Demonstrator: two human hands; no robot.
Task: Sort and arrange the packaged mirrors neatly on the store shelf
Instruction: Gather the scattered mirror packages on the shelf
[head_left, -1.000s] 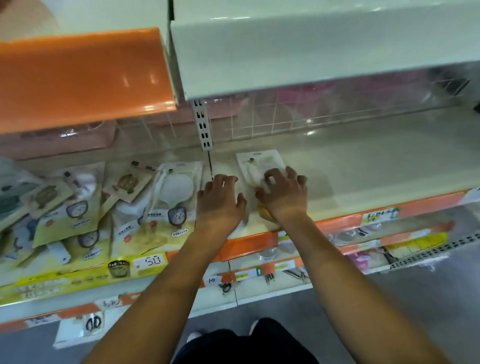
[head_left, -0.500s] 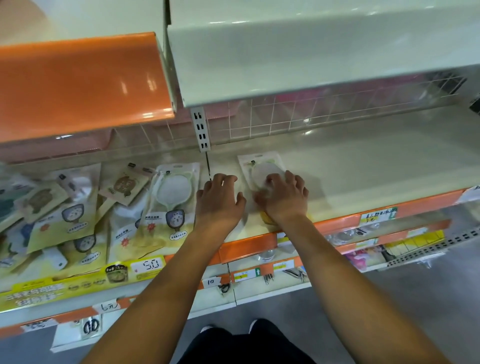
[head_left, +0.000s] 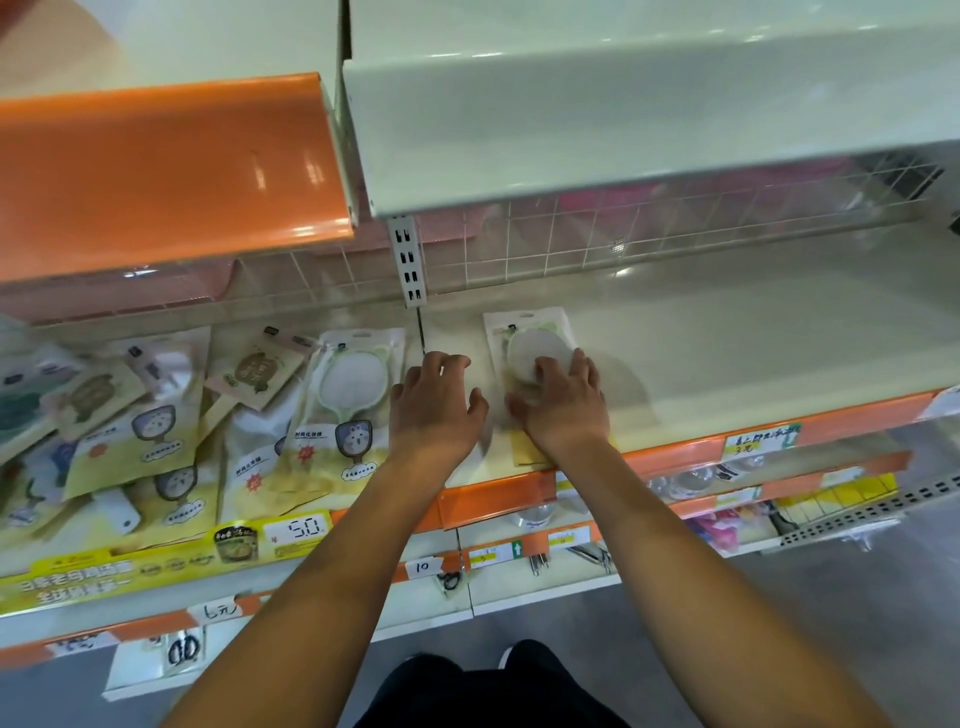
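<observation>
My right hand (head_left: 563, 402) lies on one packaged mirror (head_left: 530, 340), fingers spread and lightly bent over it, flat on the cream shelf (head_left: 727, 353) near the front edge. My left hand (head_left: 434, 402) rests beside it, fingers loosely curved, holding nothing. Left of that: a jumbled pile of mirror packs (head_left: 171, 415), too overlapped to count. One yellow price strip (head_left: 156, 564).

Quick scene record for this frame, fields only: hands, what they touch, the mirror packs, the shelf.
left hand: flat on the shelf, holds nothing
right hand: presses on a packaged mirror
that pack: lies flat, alone on the right bay
pile of mirror packs: overlapping, askew, left bay
price tag: front edge, left bay
</observation>
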